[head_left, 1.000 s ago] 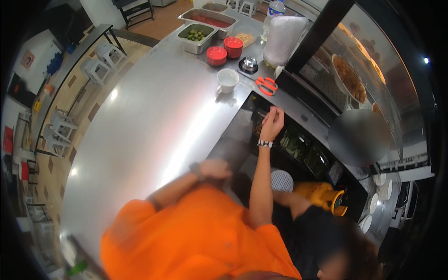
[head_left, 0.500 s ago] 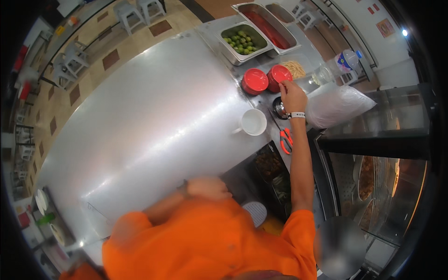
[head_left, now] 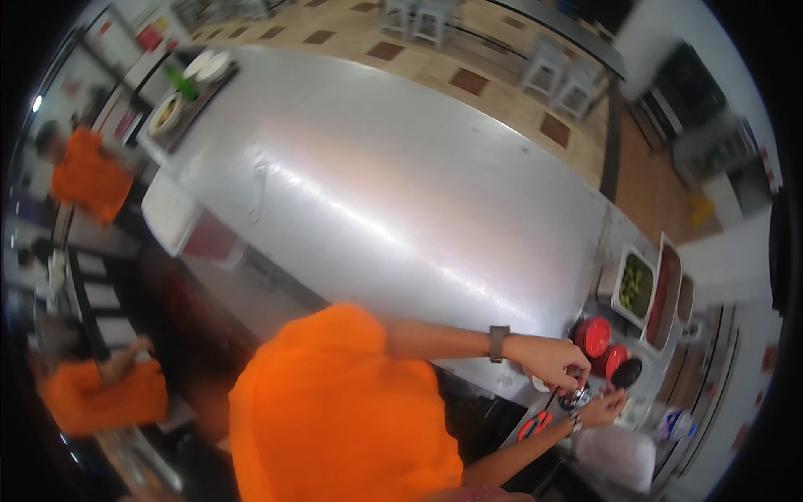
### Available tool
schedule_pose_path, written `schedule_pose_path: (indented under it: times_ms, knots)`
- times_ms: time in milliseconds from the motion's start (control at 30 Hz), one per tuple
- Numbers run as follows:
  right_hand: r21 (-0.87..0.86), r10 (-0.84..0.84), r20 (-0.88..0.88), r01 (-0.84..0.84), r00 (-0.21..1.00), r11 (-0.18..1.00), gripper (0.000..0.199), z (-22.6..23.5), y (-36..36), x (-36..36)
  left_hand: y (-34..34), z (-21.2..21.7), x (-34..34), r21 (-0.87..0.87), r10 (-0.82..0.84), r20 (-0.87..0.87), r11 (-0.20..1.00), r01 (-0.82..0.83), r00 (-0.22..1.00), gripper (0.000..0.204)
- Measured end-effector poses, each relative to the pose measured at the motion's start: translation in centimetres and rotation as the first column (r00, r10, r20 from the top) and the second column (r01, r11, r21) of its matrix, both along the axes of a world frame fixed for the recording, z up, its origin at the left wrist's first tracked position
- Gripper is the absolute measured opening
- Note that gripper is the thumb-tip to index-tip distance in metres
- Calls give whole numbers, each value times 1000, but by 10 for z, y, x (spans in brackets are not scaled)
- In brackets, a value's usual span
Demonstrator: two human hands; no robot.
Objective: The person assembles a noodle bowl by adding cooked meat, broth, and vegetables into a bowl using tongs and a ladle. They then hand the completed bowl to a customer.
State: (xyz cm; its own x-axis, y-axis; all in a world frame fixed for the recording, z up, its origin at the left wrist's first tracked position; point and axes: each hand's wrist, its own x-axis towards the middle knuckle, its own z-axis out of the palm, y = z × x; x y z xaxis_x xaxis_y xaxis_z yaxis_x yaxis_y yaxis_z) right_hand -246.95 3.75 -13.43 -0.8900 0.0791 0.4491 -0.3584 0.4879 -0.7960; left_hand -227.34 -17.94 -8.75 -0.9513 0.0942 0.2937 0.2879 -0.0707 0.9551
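**Ana:** Hands first. Where are they, and what do they have?

**Ben:** Both meet at the right end of the steel desk (head_left: 360,192). The left hand (head_left: 552,361), with a watch on its wrist, reaches in from above, fingers curled downward. The right hand (head_left: 600,407) comes up from below, and the two nearly touch over a small dark round object (head_left: 573,396).

**Ana:** What is the grip doing on that object?

**Ben:** The fingertips of both hands are drawn together around it, but it is small and blurred. I cannot tell whether either hand actually clamps it or only touches it.

**Ana:** What lies around the grip?

**Ben:** Just beyond it, further along the desk, stand two red lidded tubs (head_left: 593,336), one behind the other, with a dark round lid or bowl (head_left: 627,372) beside the nearer one. Past those sit metal pans sunk in the desk, one holding green limes (head_left: 635,284) and a long one with something red (head_left: 664,294). On the near side of the grip, below the right wrist, lie red-handled scissors (head_left: 534,426). A white bag or covered bundle (head_left: 614,456) sits just under the right hand.

**Ana:** Anyone else about?

**Ben:** Well away from the grip, at the far left, two other people in orange shirts (head_left: 90,177) stand by the shelving.
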Motion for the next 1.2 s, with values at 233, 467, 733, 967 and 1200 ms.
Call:
schedule_pose_path:
  times_ms: [233,467,733,967,1200]
  knots:
    - [149,311,-280,-279,908,949,27,20,-1,110,17,-16,18,550,97,211,811,-200,973,47]
    - [314,730,-178,-665,660,678,23,22,-14,168,16,-50,58,602,277,194,724,-337,941,40]
    - [516,621,-491,-371,611,772,21,76,-15,141,36,-49,73,730,111,212,643,-233,971,38]
    - [587,207,-774,554,599,590,21,206,152,146,70,-49,80,712,-261,191,701,50,946,43]
    - [695,110,-683,596,722,403,31,247,197,187,135,-38,54,736,-651,213,597,319,728,39]
